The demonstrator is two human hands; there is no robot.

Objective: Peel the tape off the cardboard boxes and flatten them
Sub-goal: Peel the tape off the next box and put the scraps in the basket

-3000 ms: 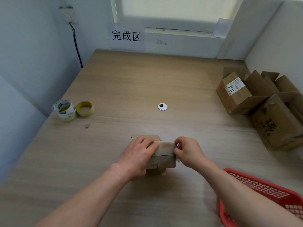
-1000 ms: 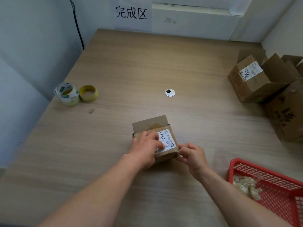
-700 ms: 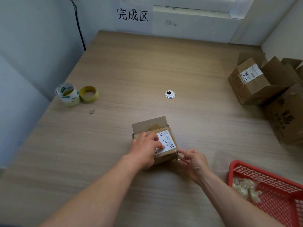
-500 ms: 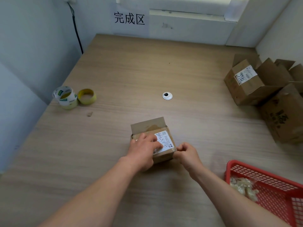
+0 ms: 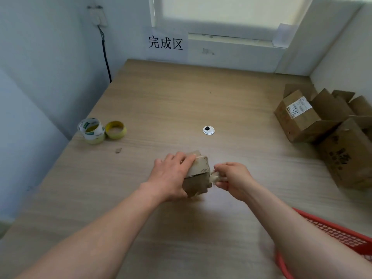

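A small cardboard box [image 5: 198,178] stands tipped on the wooden table [image 5: 181,101] in front of me. My left hand [image 5: 171,176] grips it from the left, fingers curled over its top. My right hand [image 5: 231,180] is at the box's right edge and pinches a strip of clear tape [image 5: 214,177] that runs from the box's corner. The box's left side is hidden by my left hand.
Larger open cardboard boxes [image 5: 306,115] are piled at the right edge. A red plastic basket [image 5: 338,236] sits at the near right. Tape rolls [image 5: 92,129] and a yellow roll [image 5: 115,129] lie at the left. A round cable grommet [image 5: 208,130] is mid-table.
The box has been tipped up so its white label no longer faces me. My right hand now pulls a tape strip off the right edge. The view has shifted down.
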